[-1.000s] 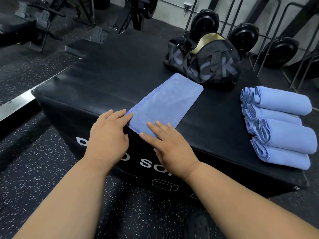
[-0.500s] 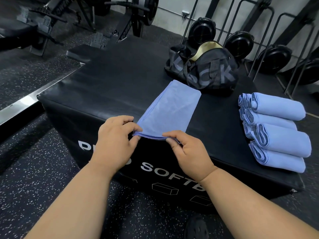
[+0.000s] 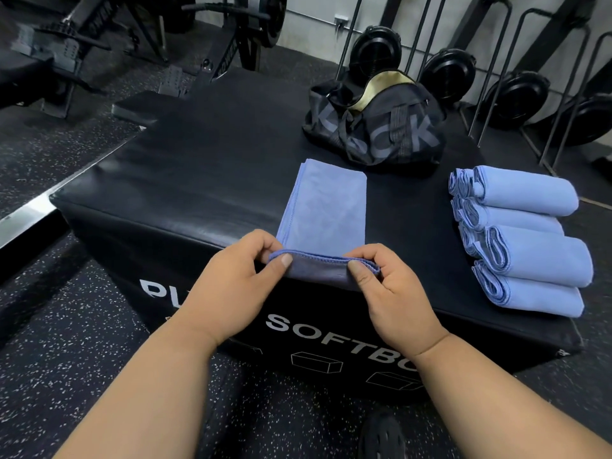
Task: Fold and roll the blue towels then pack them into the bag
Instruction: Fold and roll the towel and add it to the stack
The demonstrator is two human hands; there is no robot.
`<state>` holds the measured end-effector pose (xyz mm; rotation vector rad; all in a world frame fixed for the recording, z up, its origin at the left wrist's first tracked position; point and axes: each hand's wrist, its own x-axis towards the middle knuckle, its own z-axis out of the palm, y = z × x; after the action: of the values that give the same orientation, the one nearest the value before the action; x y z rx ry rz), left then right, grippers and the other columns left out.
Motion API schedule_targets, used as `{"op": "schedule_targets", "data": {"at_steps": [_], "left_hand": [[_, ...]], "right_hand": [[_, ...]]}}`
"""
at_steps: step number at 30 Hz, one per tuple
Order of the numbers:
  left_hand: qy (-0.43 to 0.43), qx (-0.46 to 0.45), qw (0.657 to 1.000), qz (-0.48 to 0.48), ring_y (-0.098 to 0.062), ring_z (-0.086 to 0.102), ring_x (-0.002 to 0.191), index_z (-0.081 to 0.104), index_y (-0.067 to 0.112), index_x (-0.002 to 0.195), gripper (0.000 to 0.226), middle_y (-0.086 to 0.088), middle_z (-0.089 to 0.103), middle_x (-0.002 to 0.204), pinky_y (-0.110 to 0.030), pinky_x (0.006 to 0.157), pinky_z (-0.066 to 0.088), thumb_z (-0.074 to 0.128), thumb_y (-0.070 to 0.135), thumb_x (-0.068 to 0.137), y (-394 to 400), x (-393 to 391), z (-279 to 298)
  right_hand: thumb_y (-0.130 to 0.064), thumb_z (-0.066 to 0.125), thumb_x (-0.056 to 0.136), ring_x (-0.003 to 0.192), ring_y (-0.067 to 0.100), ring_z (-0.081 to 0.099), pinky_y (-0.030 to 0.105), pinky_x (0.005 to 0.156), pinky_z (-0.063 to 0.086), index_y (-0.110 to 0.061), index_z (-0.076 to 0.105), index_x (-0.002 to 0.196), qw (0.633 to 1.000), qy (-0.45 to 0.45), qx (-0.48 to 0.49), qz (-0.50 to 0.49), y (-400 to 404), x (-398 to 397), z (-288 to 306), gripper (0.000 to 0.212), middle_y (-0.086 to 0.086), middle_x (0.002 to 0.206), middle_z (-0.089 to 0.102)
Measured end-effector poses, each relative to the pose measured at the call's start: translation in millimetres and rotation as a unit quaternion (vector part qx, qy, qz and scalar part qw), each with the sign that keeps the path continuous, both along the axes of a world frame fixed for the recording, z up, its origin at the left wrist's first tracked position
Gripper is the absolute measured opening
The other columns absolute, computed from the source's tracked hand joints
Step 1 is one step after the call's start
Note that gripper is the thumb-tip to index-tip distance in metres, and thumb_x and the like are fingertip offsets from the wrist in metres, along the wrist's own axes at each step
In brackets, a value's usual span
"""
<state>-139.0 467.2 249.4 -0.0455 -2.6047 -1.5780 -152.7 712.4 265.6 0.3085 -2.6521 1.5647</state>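
The folded blue microfibre towel [image 3: 326,207] lies flat at the centre of the frame, on the front part of the black padded soft box [image 3: 198,167] that serves as your bench. Its near end is turned up into a first small roll right at the box's front edge. Your left hand [image 3: 231,289] pinches the left corner of that rolled end, thumb on the near side and fingers curled over the top. Your right hand [image 3: 390,293] pinches the right corner the same way, so each grip is clamped on the towel's near hem and the rest of the cloth stretches away from your hands toward the upper middle of the frame.

At the right of the frame a stack of rolled blue towels [image 3: 523,240] sits on the same box, well apart from your hands. Beyond the flat towel, upper centre, stands the black duffel bag with a gold lining [image 3: 374,127], its top open; large grey letters on its side read partly "CK".

The box front shows white lettering, "PL" and "SOFTBO", the rest hidden by your arms.
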Motion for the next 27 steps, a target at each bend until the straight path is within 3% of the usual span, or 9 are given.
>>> {"op": "schedule_targets", "data": {"at_steps": [2, 7, 14, 23, 27], "left_hand": [[-0.006, 0.004, 1.0, 0.02, -0.006, 0.049, 0.062, 0.064, 0.034, 0.099, 0.009, 0.009, 0.064, 0.083, -0.03, 0.067, 0.046, 0.063, 0.042, 0.101, 2, -6, -2], [-0.018, 0.0, 0.998, 0.052, -0.006, 0.063, 0.081, 0.068, 0.038, 0.096, 0.01, 0.016, 0.07, 0.086, -0.03, 0.074, 0.05, 0.06, 0.04, 0.103, 12, -17, -5], [-0.046, 0.045, 0.996, 0.058, -0.003, 0.054, 0.062, 0.065, 0.041, 0.112, 0.016, 0.004, 0.066, 0.082, -0.029, 0.067, 0.046, 0.071, 0.043, 0.097, 24, -22, -6], [-0.041, 0.089, 0.992, 0.079, -0.002, 0.055, 0.065, 0.065, 0.042, 0.112, 0.017, 0.014, 0.063, 0.076, -0.028, 0.07, 0.044, 0.07, 0.048, 0.097, 30, -24, -4], [-0.051, 0.091, 0.992, 0.066, -0.003, 0.055, 0.066, 0.064, 0.043, 0.117, 0.021, 0.013, 0.063, 0.076, -0.027, 0.071, 0.044, 0.07, 0.044, 0.097, 29, -25, -3]], "right_hand": [[-0.022, 0.065, 0.103, 0.099, 0.0, 0.065, 0.009, 0.083, 0.044, -0.034, 0.07, 0.101, 1.0, -0.016, -0.006, -0.017, 4, -2, -1, 0.013, -0.024, 0.099, 0.071], [-0.026, 0.067, 0.102, 0.098, 0.0, 0.066, 0.008, 0.079, 0.044, -0.033, 0.071, 0.099, 0.998, -0.04, -0.013, -0.056, 9, -9, -3, 0.009, -0.023, 0.099, 0.071], [-0.031, 0.068, 0.101, 0.096, -0.001, 0.067, 0.008, 0.077, 0.045, -0.034, 0.071, 0.1, 0.997, -0.062, 0.002, -0.053, 8, -16, -7, 0.005, -0.024, 0.1, 0.071], [-0.036, 0.068, 0.1, 0.09, -0.004, 0.065, 0.006, 0.07, 0.042, -0.036, 0.071, 0.102, 0.993, -0.097, -0.005, -0.066, 13, -28, -6, 0.004, -0.027, 0.096, 0.071], [-0.035, 0.068, 0.1, 0.098, -0.004, 0.066, 0.01, 0.078, 0.048, -0.036, 0.072, 0.103, 0.99, -0.106, -0.043, -0.083, 11, -32, -6, 0.005, -0.024, 0.102, 0.071]]}}
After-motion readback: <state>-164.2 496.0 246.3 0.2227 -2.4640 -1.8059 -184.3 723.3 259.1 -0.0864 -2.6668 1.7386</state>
